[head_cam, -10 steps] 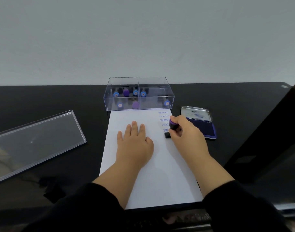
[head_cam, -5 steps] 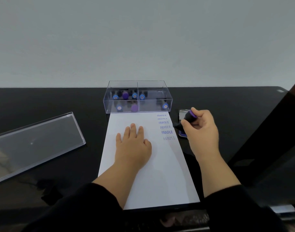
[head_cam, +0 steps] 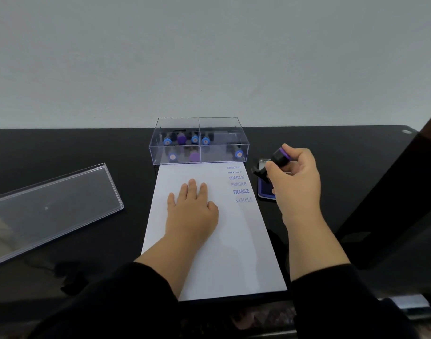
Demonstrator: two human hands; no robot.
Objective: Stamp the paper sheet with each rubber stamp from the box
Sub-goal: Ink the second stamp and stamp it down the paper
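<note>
I see the left hand (head_cam: 192,211) lying flat with straight fingers on the paper sheet (head_cam: 234,253), which lies on the black bench (head_cam: 87,148) and reaches from its near edge up to the clear box (head_cam: 197,143) toward the far edge. My right hand (head_cam: 295,182) curls round a black rubber stamp (head_cam: 274,162) with a purple cap, holding it tilted above the ink pad (head_cam: 264,192), which sits just beside the sheet's right edge; I cannot tell whether the stamp's face touches the pad. Down the sheet's far right corner runs a column of blue prints (head_cam: 239,184) reading FRAGILE, with a faint SAMPLE below. Inside the box stand more stamps (head_cam: 182,139) with blue and purple caps. The box's clear lid (head_cam: 50,211) rests toward the bench's left edge.
</note>
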